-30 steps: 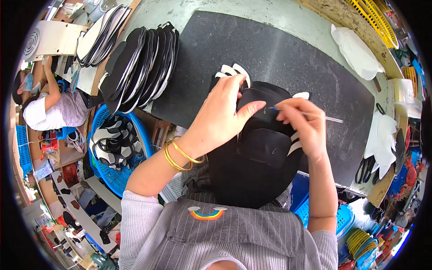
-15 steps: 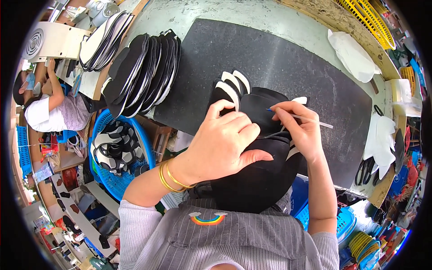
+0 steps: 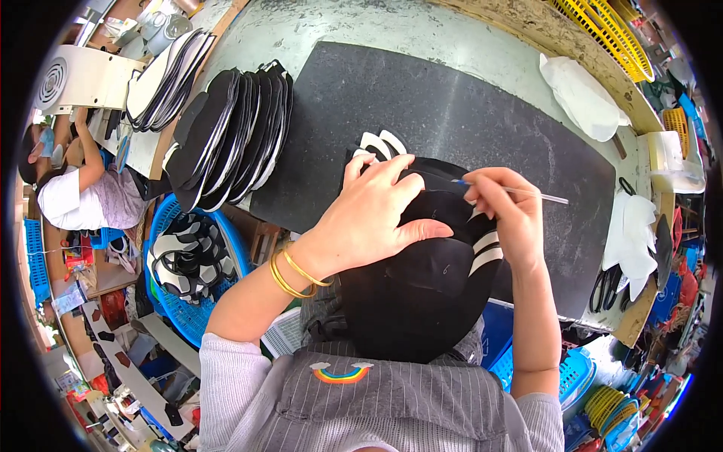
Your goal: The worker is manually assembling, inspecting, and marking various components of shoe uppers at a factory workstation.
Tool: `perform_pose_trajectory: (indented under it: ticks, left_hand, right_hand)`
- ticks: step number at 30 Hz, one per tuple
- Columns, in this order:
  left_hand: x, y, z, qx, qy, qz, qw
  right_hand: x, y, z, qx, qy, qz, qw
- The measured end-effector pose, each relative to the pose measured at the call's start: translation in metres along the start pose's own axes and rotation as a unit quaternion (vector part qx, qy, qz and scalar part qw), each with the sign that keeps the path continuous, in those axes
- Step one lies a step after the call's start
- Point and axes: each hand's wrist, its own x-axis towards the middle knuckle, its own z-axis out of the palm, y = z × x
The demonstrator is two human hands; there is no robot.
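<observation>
My right hand (image 3: 510, 209) pinches a slim clear pen (image 3: 553, 198), its blue tip pointing left just over a black sheet piece. Fingers spread, my left hand (image 3: 376, 211) rests on the black pieces (image 3: 407, 316), thumb stretched to the right. These black cut pieces lie layered, reaching from the table's near edge down over my lap. White curved strips (image 3: 486, 254) show along their right side, and more white tips (image 3: 382, 143) stick out beyond my left fingertips. Small pale marks are visible on the upper pieces. My left palm hides part of the layers.
A dark mat (image 3: 422, 98) covers the table. Fanned black-and-white pieces (image 3: 233, 135) stand at its left, above a blue basket (image 3: 169, 301) of parts. Scissors (image 3: 605, 288) and white cut-outs (image 3: 633, 233) lie right. A co-worker (image 3: 83, 181) sits far left.
My left hand has shifted slightly up over the pieces, covering more of the white tips. More white strips and a marked black piece now show near me. The pen stays in my right hand.
</observation>
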Motion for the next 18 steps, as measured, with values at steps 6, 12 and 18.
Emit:
perform_pose_trajectory:
  ticks: [6,12,18]
  left_hand:
    - [-0.009,0.031,-0.011,-0.131,0.089,-0.027,0.987]
    - [-0.011,0.029,-0.008,-0.095,0.045,0.177,0.979]
    - [-0.006,0.021,-0.004,-0.063,-0.005,0.116,0.991]
  right_hand:
    - [-0.006,-0.006,-0.014,0.056,0.049,-0.056,0.996]
    - [-0.008,0.002,-0.011,-0.063,-0.067,-0.036,0.995]
    - [-0.002,0.009,-0.005,-0.221,-0.093,-0.100,0.966]
